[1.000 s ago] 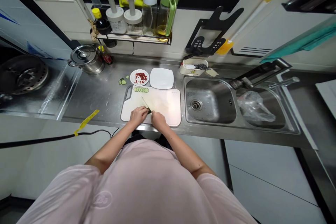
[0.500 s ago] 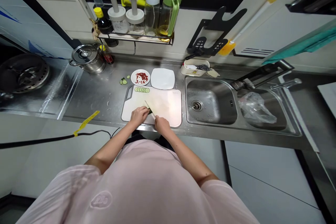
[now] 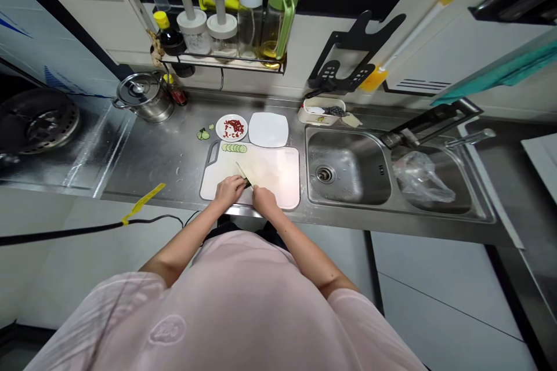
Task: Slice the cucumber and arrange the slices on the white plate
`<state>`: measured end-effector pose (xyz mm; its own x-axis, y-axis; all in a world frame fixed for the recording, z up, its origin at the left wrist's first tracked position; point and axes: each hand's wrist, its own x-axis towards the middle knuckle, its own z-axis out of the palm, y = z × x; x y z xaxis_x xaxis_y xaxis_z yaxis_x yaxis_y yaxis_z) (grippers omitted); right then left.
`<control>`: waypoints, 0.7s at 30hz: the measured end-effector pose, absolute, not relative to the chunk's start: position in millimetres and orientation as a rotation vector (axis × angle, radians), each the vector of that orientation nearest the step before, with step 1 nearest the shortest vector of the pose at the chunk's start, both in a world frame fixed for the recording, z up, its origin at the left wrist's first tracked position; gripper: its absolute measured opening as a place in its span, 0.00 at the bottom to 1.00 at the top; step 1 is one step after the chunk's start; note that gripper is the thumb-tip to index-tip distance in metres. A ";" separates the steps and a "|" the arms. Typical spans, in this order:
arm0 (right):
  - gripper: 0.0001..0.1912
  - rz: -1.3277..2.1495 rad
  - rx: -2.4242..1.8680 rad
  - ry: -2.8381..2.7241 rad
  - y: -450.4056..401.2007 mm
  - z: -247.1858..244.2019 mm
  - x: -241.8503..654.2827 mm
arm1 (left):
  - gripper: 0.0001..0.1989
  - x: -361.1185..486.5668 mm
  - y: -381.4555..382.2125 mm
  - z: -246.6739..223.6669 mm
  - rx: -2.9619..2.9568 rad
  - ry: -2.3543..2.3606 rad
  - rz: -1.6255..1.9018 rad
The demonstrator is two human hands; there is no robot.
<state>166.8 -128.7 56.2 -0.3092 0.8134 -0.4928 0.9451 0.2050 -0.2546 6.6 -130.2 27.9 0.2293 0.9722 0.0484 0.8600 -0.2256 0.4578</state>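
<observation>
On the white cutting board (image 3: 278, 177), my right hand (image 3: 264, 200) is closed round the handle of a knife (image 3: 244, 174), its blade pointing up and to the left. Just left of the blade, my left hand (image 3: 230, 191) presses down on a dark green piece of cucumber (image 3: 248, 184), mostly hidden under the fingers. A row of overlapping cucumber slices (image 3: 234, 148) lies along the board's upper left edge. Behind the board sit a round plate (image 3: 220, 127) with chopped red pieces and a square white plate (image 3: 268, 129).
Cucumber scraps (image 3: 203, 134) lie on the steel counter left of the round plate. A lidded pot (image 3: 145, 101) stands farther left, near the stove. To the right is a double sink (image 3: 348, 168) with a plastic bag (image 3: 422, 177) in its right basin. A bottle rack (image 3: 221, 61) hangs above.
The knife and my right hand have moved slightly left and up, toward my left hand. My left hand keeps its place on the cucumber piece.
</observation>
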 end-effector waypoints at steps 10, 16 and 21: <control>0.14 -0.751 1.703 2.276 -123.0 51.4 160.5 | 0.10 5.1 -131.1 27.0 2.194 1.708 0.471; 0.13 -0.741 1.696 2.269 -121.7 50.7 162.5 | 0.11 5.4 -130.9 25.5 2.184 1.712 0.491; 0.12 -0.721 1.701 2.217 -135.5 47.3 173.6 | 0.12 6.2 -130.8 27.0 2.168 1.725 0.475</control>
